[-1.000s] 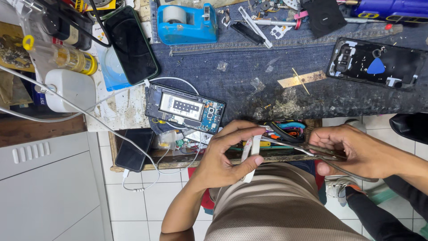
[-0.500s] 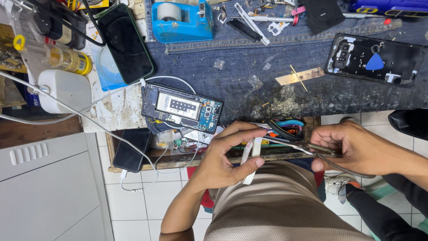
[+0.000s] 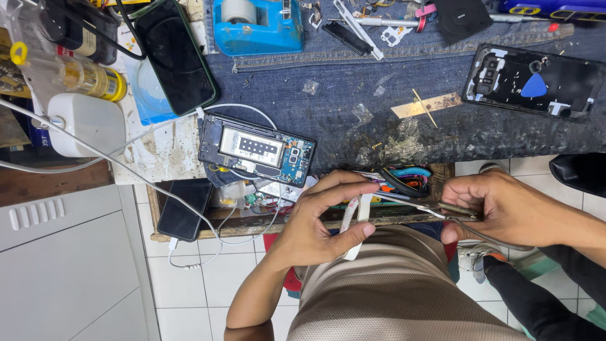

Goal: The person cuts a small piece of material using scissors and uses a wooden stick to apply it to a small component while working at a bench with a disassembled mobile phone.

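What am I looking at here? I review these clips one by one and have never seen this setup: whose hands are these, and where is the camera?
The camera sits on a person's head and looks down at their own two bare hands, so there is no machine. The left hand pinches a white strip between thumb and fingers. The right hand has its grip on thin metal tweezers. In front lies a workbench covered with denim cloth. On it rest an opened phone with its circuit boards showing, a black back cover, a dark phone and a blue tape dispenser.
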